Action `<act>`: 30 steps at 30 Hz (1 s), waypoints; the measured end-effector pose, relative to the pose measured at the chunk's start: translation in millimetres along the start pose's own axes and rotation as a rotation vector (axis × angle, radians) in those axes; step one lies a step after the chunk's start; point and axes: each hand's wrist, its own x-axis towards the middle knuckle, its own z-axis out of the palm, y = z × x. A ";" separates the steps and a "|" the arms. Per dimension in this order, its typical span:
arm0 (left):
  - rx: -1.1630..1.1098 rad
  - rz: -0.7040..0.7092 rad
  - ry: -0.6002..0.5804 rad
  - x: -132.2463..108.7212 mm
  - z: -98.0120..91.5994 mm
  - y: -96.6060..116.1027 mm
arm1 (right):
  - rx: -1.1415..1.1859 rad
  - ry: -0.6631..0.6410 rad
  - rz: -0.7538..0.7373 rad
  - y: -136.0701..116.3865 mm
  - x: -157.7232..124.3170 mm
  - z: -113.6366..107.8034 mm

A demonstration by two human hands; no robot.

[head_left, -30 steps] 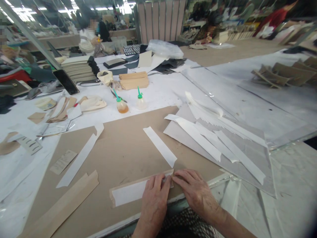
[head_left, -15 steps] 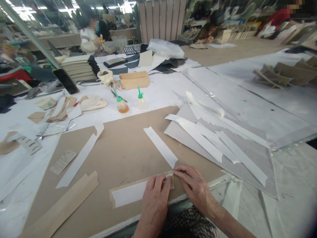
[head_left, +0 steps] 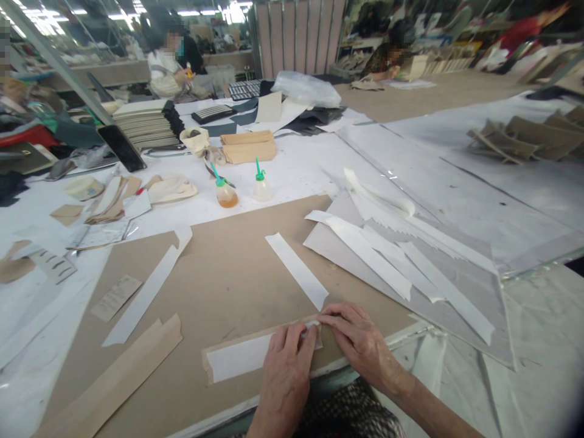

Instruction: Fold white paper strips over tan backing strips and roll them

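Bright lights [head_left: 236, 12] glow upper left; pinkish panels [head_left: 298, 39] stand behind the white-topped table [head_left: 301, 170].

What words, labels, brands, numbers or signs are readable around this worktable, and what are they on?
None can be read.
Tan card: writing-like marks, too blurred to read.
Pale sheet beyond it: faint marks, too small to read.
White strip partly under the left hand: no lettering visible.

On the white bench [head_left: 305, 173] a brown board [head_left: 219, 286] is laid at the near edge, partly overlapped by a grey sheet [head_left: 474, 283]; behind the board two bottles [head_left: 227, 197] are stood, with folded tan pieces [head_left: 249, 148] placed farther back and brown pieces [head_left: 529, 137] heaped at the right
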 end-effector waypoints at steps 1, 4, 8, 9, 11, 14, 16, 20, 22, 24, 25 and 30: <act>-0.003 -0.001 -0.002 0.0 -0.2 0.0 | 0.009 0.000 0.003 0.3 0.0 0.1; -0.008 -0.006 -0.002 0.3 -1.0 0.3 | 0.039 0.030 0.028 1.0 -0.7 0.3; -0.018 -0.014 -0.015 1.1 -2.0 1.1 | 0.053 0.060 0.051 2.0 -1.9 0.5; -0.019 -0.014 -0.017 1.1 -2.0 1.1 | 0.051 0.057 0.047 2.3 -2.1 0.6; -0.020 -0.008 -0.017 1.0 -1.7 1.1 | 0.042 0.046 0.029 2.9 -2.4 0.9; -0.022 -0.008 -0.018 0.5 -1.1 0.8 | 0.021 0.037 0.006 2.9 -2.0 1.3; -0.025 -0.011 -0.022 0.2 -0.8 0.6 | 0.007 0.035 0.001 2.1 -1.1 1.2; -0.025 -0.012 -0.032 0.1 -0.6 0.3 | -0.007 0.021 0.001 1.4 0.8 0.2; -0.028 -0.013 -0.033 0.1 -0.4 0.2 | -0.016 0.016 0.000 2.0 1.3 -0.6; -0.032 -0.008 -0.030 0.0 0.0 0.1 | -0.035 0.009 -0.004 2.3 1.6 -1.2; -0.032 -0.006 -0.029 -0.1 0.3 0.1 | -0.052 -0.002 -0.008 1.8 1.7 -1.4; 0.001 -0.017 -0.045 -0.9 0.9 1.2 | -0.303 -0.113 -0.040 -10.2 4.4 2.0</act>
